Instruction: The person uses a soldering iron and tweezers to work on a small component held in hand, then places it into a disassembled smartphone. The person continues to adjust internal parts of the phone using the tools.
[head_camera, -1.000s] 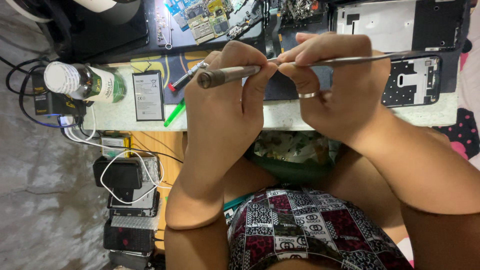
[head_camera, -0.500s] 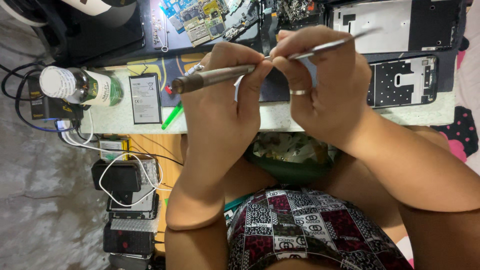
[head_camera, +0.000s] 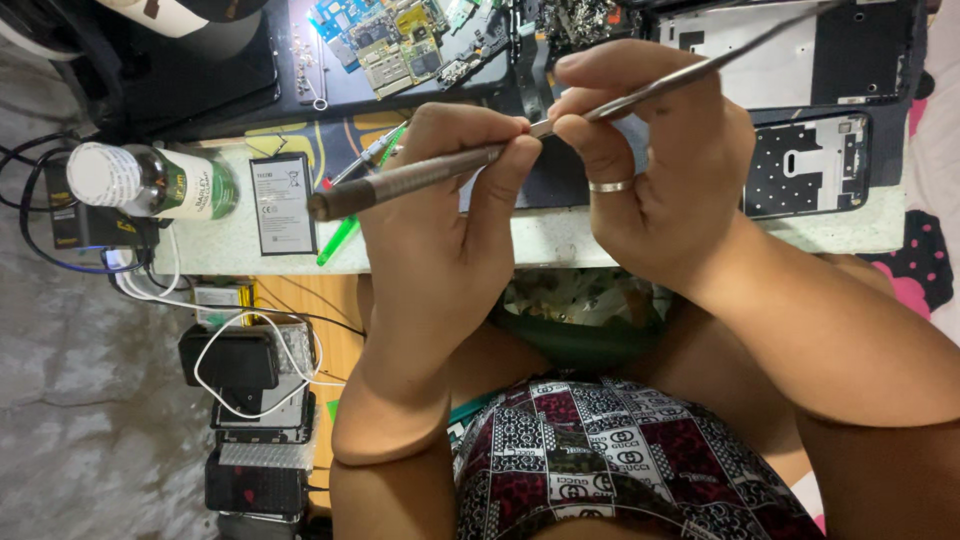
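- Head view: left hand (head_camera: 430, 240) and right hand (head_camera: 650, 170), fingers closed, together grip a long slim metal tool with knurled grey handle (head_camera: 420, 180), held above the pale counter (head_camera: 560, 235).
- A flat black phone battery (head_camera: 282, 203) lies just beside a clear white-capped bottle (head_camera: 150, 180).

This is a small workshop for phone repair, perhaps in a home. On the table (head_camera: 600, 238), at 12 o'clock, lie an opened circuit board (head_camera: 400, 40) and loose screws; at 2 o'clock, phone frames (head_camera: 800, 165). At 9 o'clock are a flat battery (head_camera: 282, 203) and a bottle (head_camera: 150, 182). On the floor at 8 o'clock, chargers (head_camera: 228, 362) with cables.
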